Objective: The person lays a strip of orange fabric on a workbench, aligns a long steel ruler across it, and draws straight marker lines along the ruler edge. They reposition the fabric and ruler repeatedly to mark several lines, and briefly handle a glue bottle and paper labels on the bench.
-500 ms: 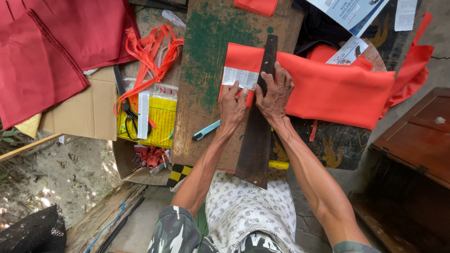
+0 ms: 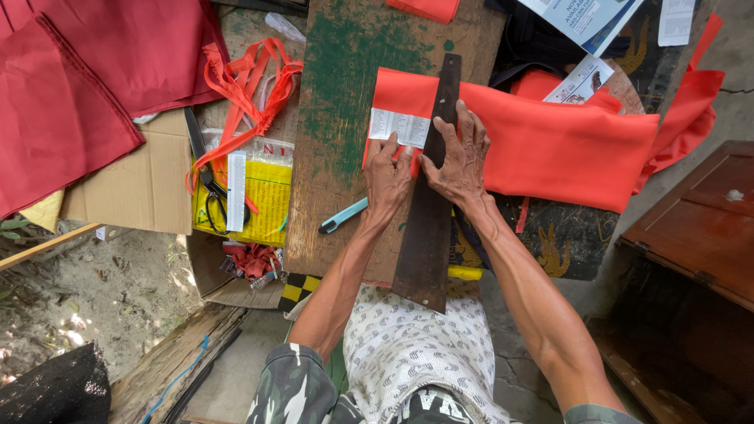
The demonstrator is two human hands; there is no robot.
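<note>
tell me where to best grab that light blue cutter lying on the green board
Take the light blue cutter around its middle, coming from the left, probably with the left hand. It lies flat and slanted on the wooden board, its left end near the board's edge and clear, while the forearm crowds its right end.

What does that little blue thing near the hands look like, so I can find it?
Find the big wooden board with worn green paint in the middle. The orange cloth lies across it, and the left hand presses there. Just below and left of that hand lies the blue pen-shaped tool: thin, light blue, the only blue thing on the board.
</note>
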